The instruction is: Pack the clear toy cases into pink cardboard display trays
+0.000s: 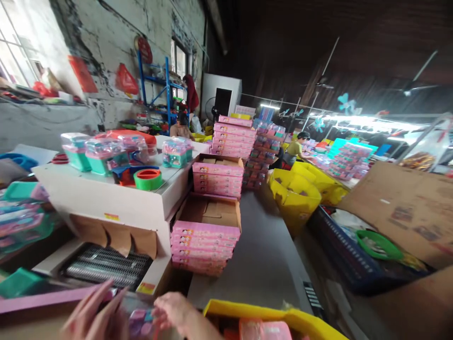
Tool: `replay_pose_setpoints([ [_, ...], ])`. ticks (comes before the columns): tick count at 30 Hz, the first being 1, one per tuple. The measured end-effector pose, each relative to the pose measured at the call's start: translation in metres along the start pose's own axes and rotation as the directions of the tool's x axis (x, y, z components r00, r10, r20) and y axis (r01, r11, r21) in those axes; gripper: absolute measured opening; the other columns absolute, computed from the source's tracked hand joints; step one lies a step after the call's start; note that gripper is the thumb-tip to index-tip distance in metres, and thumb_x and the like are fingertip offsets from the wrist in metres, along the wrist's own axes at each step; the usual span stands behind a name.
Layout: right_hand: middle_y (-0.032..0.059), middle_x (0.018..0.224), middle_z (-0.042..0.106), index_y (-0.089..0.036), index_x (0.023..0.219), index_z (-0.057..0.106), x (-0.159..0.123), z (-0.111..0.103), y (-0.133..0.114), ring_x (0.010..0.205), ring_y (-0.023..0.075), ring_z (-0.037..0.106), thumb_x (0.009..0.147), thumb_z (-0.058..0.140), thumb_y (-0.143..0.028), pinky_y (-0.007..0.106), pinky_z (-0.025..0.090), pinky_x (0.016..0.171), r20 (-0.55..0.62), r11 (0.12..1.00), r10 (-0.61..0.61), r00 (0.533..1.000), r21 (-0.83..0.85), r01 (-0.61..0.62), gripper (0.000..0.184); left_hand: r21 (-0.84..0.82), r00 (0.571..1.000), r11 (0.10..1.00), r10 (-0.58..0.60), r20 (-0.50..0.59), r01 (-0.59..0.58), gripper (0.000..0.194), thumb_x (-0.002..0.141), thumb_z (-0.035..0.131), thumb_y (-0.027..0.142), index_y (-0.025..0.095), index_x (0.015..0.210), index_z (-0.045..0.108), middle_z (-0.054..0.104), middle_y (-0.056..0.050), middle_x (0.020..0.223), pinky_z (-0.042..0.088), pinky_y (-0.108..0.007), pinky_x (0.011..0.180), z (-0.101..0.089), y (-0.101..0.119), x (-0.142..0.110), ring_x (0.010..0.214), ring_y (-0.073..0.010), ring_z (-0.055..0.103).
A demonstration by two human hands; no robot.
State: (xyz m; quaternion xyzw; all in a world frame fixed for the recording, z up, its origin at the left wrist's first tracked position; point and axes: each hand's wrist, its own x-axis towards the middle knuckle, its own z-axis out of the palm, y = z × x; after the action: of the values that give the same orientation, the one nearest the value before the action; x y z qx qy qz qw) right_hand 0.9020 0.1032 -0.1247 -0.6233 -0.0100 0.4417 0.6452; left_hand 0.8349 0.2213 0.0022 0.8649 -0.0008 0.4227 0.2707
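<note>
My left hand [97, 314] is at the bottom edge, blurred, with its fingers stretched out over a pink-edged cardboard tray [46, 298]. Just right of it, a small plastic-wrapped toy pack [140, 322] with purple and blue pieces shows between my hands. My right hand [177, 312] reaches in from the right, fingers curled at the pack's right edge. Beside my right forearm stands a yellow bin [255, 308] holding pink and clear plastic cases [265, 329]. The lower parts of the pack and of my left hand are cut off by the frame.
Ahead is a white heat-tunnel machine [106, 193] with brown flaps and a mesh conveyor [106, 265]; toy cases [106, 153] and tape rolls [147, 179] sit on top. Stacked pink trays [205, 241] stand on the grey table [262, 250]. Yellow bins and cartons are right; people sit farther back.
</note>
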Motion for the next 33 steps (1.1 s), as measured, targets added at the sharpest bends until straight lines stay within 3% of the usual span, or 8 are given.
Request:
replay_pose_setpoints([
  [3,0.0058,0.088,0.072,-0.023,0.093,0.070,-0.030,-0.069,-0.096,0.076,0.0179,0.067,0.083,0.056,-0.060,0.027,0.047,0.066,0.004,0.882,-0.449,0.894,-0.161,0.444,0.041,-0.016,0.994,0.998,0.064,0.092,-0.063,0.050,0.092,0.049,0.028,0.041,0.141,0.052,0.056,-0.003,0.141,0.039,-0.056,0.113,0.070,0.015,0.035,0.141,-0.0311,0.041],
  [5,0.0076,0.093,0.071,-0.020,0.099,0.068,-0.047,-0.119,-0.170,0.087,0.0199,0.067,0.089,0.053,-0.048,0.033,0.051,0.082,-0.197,0.675,-0.705,0.681,-0.480,0.560,0.034,0.038,0.949,0.993,0.095,0.302,-0.111,0.047,0.095,0.047,0.038,0.024,0.139,0.056,0.050,-0.010,0.149,0.035,-0.052,0.117,0.130,0.027,0.067,0.150,-0.0333,0.026],
  [8,0.0146,0.117,0.067,-0.015,0.119,0.062,-0.055,-0.180,-0.271,0.112,0.0252,0.061,0.090,0.057,-0.034,0.040,0.045,0.104,-0.281,0.411,-0.874,0.398,-0.863,0.293,0.035,0.120,0.760,0.977,0.058,0.647,-0.177,0.064,0.091,0.052,0.056,0.021,0.144,0.052,0.047,-0.012,0.153,0.029,-0.058,0.117,0.202,0.040,0.104,0.147,-0.0378,0.031],
  [10,0.0187,0.133,0.058,-0.014,0.132,0.055,-0.051,-0.208,-0.324,0.127,0.0285,0.052,0.089,0.060,-0.029,0.043,0.040,0.110,-0.226,0.262,-0.920,0.320,-0.962,0.073,0.046,0.155,0.647,0.968,0.011,0.762,-0.199,0.066,0.086,0.053,0.066,0.025,0.137,0.058,0.057,-0.012,0.144,0.032,-0.058,0.112,0.227,0.043,0.114,0.134,-0.0376,0.047],
  [14,0.0204,0.151,0.042,-0.012,0.151,0.036,-0.024,-0.239,-0.393,0.143,0.0309,0.036,0.089,0.065,-0.031,0.045,0.033,0.117,-0.143,0.066,-0.876,0.460,-0.982,-0.179,0.071,0.194,0.605,0.958,-0.027,0.796,-0.212,0.072,0.083,0.043,0.079,0.022,0.120,0.067,0.068,-0.014,0.123,0.044,-0.050,0.096,0.234,0.039,0.116,0.116,-0.0354,0.060],
  [19,0.0207,0.152,0.044,-0.014,0.148,0.041,0.016,-0.252,-0.417,0.143,0.0337,0.038,0.078,0.077,-0.025,0.053,0.024,0.119,-0.130,0.010,-0.803,0.582,-0.979,-0.205,0.079,0.199,0.574,0.957,-0.043,0.818,-0.212,0.068,0.082,0.046,0.077,0.023,0.117,0.067,0.069,-0.013,0.120,0.045,-0.046,0.093,0.233,0.037,0.119,0.112,-0.0339,0.061],
  [27,0.0216,0.120,0.064,-0.010,0.124,0.060,0.005,-0.246,-0.382,0.116,0.0310,0.058,0.082,0.064,-0.007,0.045,0.038,0.105,-0.053,-0.112,-0.819,0.571,-0.962,-0.251,0.042,0.194,0.581,0.958,-0.037,0.813,-0.210,0.064,0.080,0.050,0.077,0.025,0.112,0.069,0.070,-0.012,0.115,0.046,-0.047,0.088,0.242,0.032,0.120,0.108,-0.0343,0.063],
  [33,0.0147,0.116,0.067,-0.016,0.121,0.064,-0.033,-0.223,-0.292,0.109,0.0277,0.061,0.092,0.062,-0.031,0.045,0.037,0.109,0.131,-0.228,-0.811,0.570,-0.968,-0.103,0.033,0.206,0.595,0.954,-0.038,0.803,-0.218,0.063,0.081,0.051,0.074,0.023,0.114,0.069,0.069,-0.013,0.120,0.046,-0.048,0.090,0.244,0.032,0.119,0.113,-0.0355,0.062],
])
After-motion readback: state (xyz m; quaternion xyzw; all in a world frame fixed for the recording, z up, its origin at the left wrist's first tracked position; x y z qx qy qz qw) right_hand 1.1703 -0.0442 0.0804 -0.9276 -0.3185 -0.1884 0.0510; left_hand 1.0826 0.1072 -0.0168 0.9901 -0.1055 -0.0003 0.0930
